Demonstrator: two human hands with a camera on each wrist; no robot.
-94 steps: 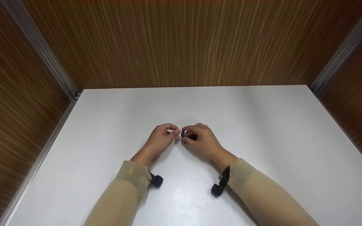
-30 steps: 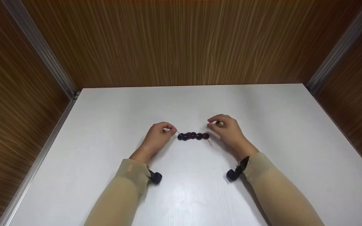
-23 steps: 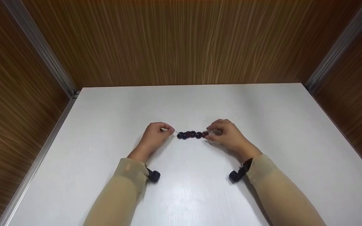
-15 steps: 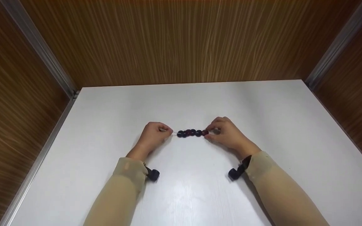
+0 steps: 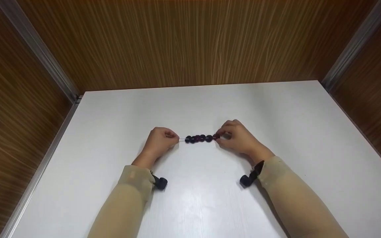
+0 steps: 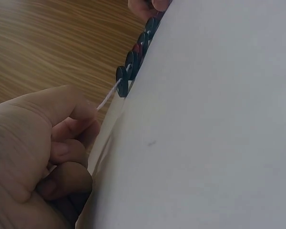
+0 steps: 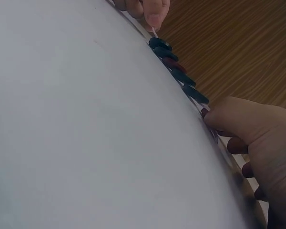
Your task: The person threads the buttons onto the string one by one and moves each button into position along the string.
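The left hand (image 5: 160, 141) is pinching the pale thread (image 6: 108, 97) between thumb and curled forefinger, just beside the near end of a short row of dark beads (image 5: 200, 138). The right hand (image 5: 236, 138) is pinching the row's other end, fingers curled around it. The beads are lying strung between both hands on the white table (image 5: 190, 205). Only the left wrist view is showing the thread entering the first bead; the right wrist view is showing the beads as flat discs (image 7: 178, 71), one reddish.
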